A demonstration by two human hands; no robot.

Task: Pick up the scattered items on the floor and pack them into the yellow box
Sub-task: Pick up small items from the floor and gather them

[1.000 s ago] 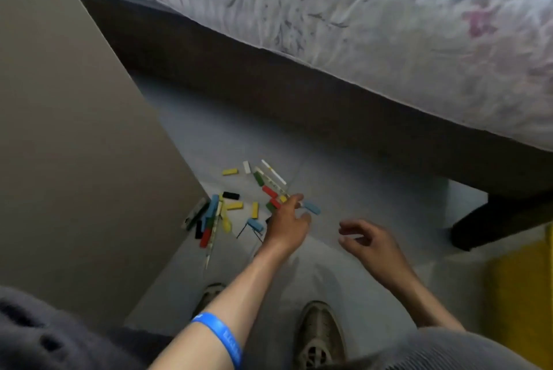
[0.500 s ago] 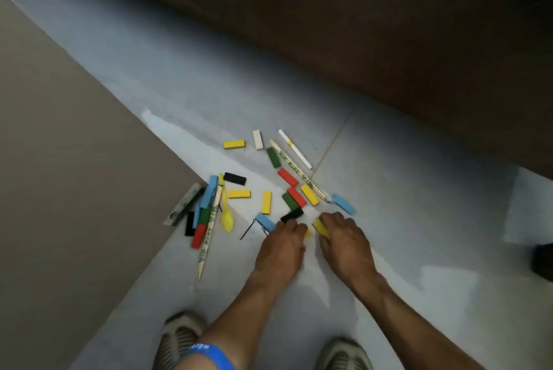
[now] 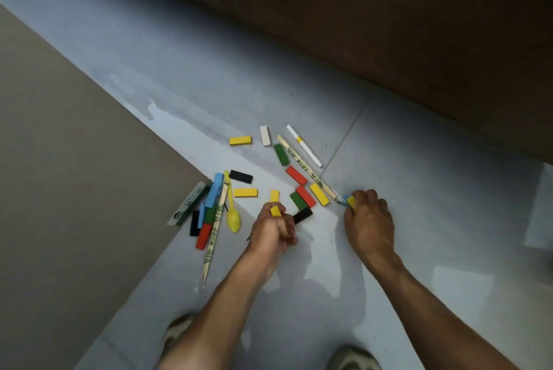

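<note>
Coloured blocks lie scattered on the grey floor, among them a yellow block (image 3: 240, 140), a white block (image 3: 264, 136), a green block (image 3: 281, 154) and a red block (image 3: 296, 175). My left hand (image 3: 272, 229) curls round a small yellow block (image 3: 275, 210), with a black block (image 3: 302, 215) just beside its fingers. My right hand (image 3: 369, 220) pinches another yellow block (image 3: 351, 202) against a blue block (image 3: 344, 198). A yellow spoon (image 3: 232, 214), chopstick sleeves (image 3: 305, 166) and a white pen (image 3: 303, 146) lie among the pieces. The yellow box is out of view.
A brown board or cabinet side (image 3: 74, 175) rises on the left, with a pile of blocks (image 3: 209, 205) against its corner. A dark bed base (image 3: 389, 25) runs across the top. My shoes (image 3: 353, 359) stand at the bottom edge.
The camera tilted down and nearer the floor. My left hand has closed round a yellow block, and my right hand moved right and took hold of a yellow block by the blue one.
</note>
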